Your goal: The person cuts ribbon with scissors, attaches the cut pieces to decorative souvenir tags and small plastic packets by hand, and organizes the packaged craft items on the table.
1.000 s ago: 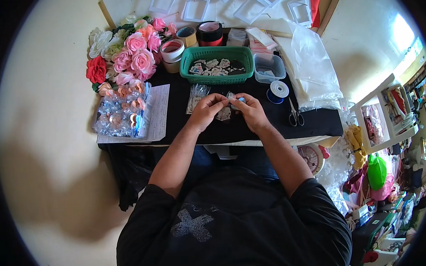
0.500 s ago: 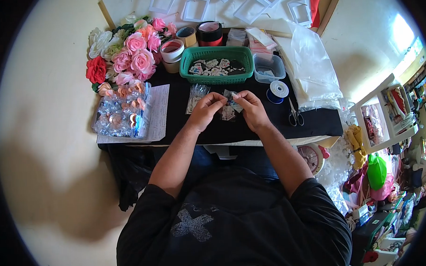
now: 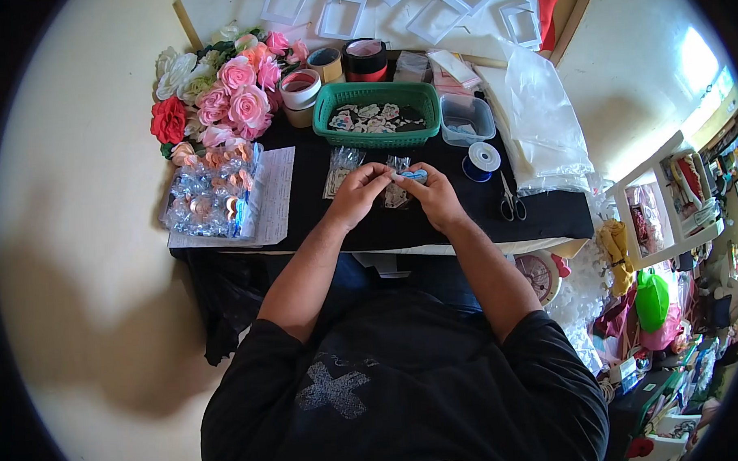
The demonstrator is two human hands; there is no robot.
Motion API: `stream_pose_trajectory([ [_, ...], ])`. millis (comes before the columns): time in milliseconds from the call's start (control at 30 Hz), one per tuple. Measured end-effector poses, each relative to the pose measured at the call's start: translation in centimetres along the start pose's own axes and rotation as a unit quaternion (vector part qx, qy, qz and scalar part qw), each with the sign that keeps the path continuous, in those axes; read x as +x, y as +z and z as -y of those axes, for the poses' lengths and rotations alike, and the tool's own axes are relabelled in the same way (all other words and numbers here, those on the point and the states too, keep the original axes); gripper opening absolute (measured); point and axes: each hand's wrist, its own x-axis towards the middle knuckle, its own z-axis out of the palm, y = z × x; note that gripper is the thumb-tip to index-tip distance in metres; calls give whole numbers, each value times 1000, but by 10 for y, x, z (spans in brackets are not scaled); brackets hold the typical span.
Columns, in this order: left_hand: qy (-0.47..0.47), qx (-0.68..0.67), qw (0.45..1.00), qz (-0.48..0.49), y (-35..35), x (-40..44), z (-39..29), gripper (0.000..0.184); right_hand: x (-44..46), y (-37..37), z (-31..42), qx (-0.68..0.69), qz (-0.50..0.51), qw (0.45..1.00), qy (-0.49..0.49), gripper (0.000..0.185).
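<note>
Over the black tabletop, my left hand point(image 3: 358, 197) and my right hand point(image 3: 438, 199) meet with fingertips pinched together. A small light-blue piece point(image 3: 416, 176) shows at my right fingers; its kind is too small to tell. My left fingertips close at its near end, where the contact is partly hidden. Just below and between the hands lies a clear packet point(image 3: 396, 199) with pale printed cutouts. A second clear packet point(image 3: 336, 180) of similar cutouts rests beside my left hand. Farther back, a green basket point(image 3: 378, 138) holds several small printed cutouts.
Right of my hands are a blue ribbon spool point(image 3: 482, 160), scissors point(image 3: 512, 205) and a clear plastic tub point(image 3: 468, 129). On the left sit wrapped packets point(image 3: 205, 200) on paper, with artificial flowers point(image 3: 234, 93) behind. Tape rolls point(image 3: 300, 87) and plastic sheets point(image 3: 544, 119) line the back.
My hands have drawn slightly closer, and the piece between them has turned, now showing light blue along my right fingers. The packets on the table stay in place.
</note>
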Motion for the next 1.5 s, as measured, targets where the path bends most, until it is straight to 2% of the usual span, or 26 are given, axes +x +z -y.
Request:
stream_pose_trajectory([
  [400, 14, 28, 999, 6, -2, 1, 3, 16, 0, 2, -1, -6, -20, 1000, -21, 18],
  [667, 60, 151, 987, -2, -4, 3, 13, 16, -2, 2, -2, -16, 2, 1000, -24, 17],
  [767, 37, 113, 993, 3, -3, 2, 10, 16, -2, 2, -1, -24, -3, 999, -24, 16],
  [967, 4, 75, 997, 11, 0, 1, 5, 13, -1, -1, 1, 44, -8, 999, 3, 14],
  [1067, 7, 56, 998, 4, 2, 1, 3, 13, 0, -1, -2, 70, -14, 997, -19, 14],
  [1267, -21, 85, 996, 8, 1, -1, -3, 13, -1, 1, 0, 95, -25, 995, -22, 14],
  [1367, -5, 66, 998, -6, 1, -1, -1, 13, -1, -1, -2, 56, -11, 998, -21, 18],
  [1400, -4, 65, 998, -9, 2, -2, 2, 13, -2, -3, -3, 7, -12, 1000, -7, 20],
  [1500, 32, 126, 992, -3, 0, -1, 4, 12, 0, -1, 8, -66, -8, 998, 12, 19],
])
